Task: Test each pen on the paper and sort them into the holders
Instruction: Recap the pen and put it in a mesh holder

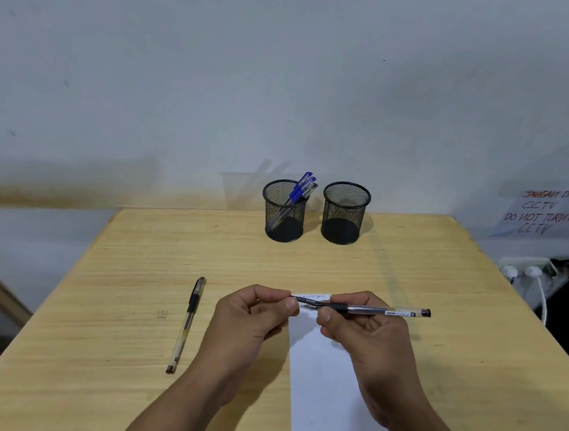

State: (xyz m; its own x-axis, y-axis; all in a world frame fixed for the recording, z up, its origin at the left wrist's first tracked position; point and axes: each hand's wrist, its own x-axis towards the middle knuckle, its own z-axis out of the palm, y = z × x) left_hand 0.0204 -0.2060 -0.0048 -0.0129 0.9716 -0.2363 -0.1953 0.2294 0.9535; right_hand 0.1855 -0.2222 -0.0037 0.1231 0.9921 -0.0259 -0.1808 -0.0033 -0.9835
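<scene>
Both hands meet over the near middle of a pale wooden table (409, 267), just above the far end of a white strip of paper (327, 384). That table stands against a plain white wall (220, 72). A handwritten notice (548, 214) about CCTV is taped at the far right, and a power strip (526, 270) with white plugs sits below it.

Two black mesh holders stand side by side at the far edge. The left holder (285, 215) has blue-capped pens (301, 189) leaning in it; the right holder (343, 217) shows no pens from here. A capped black pen (187, 323) lies alone on the wood, to the left of the hands and apart from them.

The right hand (365, 336) pinches a clear-barrelled black pen (381, 310) near its grip, holding it almost level so its far end juts out to the right. The left hand (250, 319), fingers curled, pinches a dark cap (308, 300) at the pen's tip end. The thumbs nearly touch. Small scribbles (314, 296) mark the paper's far end, just beyond the knuckles. Both forearms come in from the near edge, angled toward each other.
</scene>
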